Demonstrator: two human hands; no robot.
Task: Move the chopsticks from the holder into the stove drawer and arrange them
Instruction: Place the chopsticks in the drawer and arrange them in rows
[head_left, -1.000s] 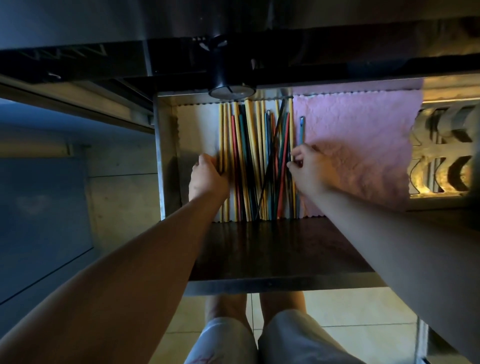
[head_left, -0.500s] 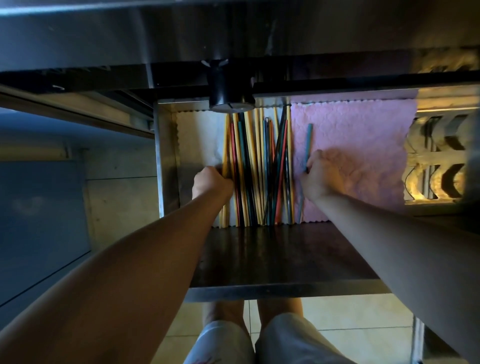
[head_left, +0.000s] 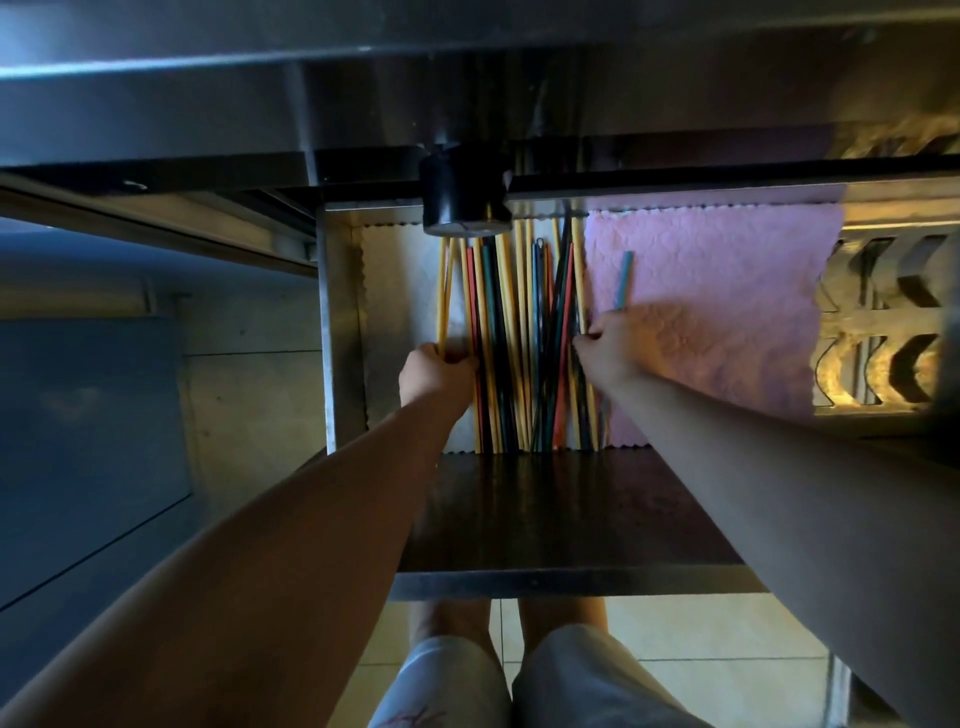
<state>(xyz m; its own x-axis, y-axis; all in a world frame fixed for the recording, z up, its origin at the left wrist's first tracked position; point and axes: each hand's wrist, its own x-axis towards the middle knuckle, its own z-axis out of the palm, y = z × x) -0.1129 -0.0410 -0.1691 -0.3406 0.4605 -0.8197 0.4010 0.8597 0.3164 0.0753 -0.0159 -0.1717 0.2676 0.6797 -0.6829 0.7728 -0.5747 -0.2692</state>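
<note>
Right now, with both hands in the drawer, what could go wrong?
Several dark chopsticks lie slanted across the pile; squeezing from both sides may jam them instead of straightening them. The teal chopstick at the right hand points out over the pink cloth and could end up apart from the rest. Yellow chopsticks in the left hand splay outward and may stay stray.

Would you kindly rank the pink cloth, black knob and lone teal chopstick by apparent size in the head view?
Largest first:
pink cloth
black knob, though nearer the camera
teal chopstick, partly hidden by the right hand
</note>
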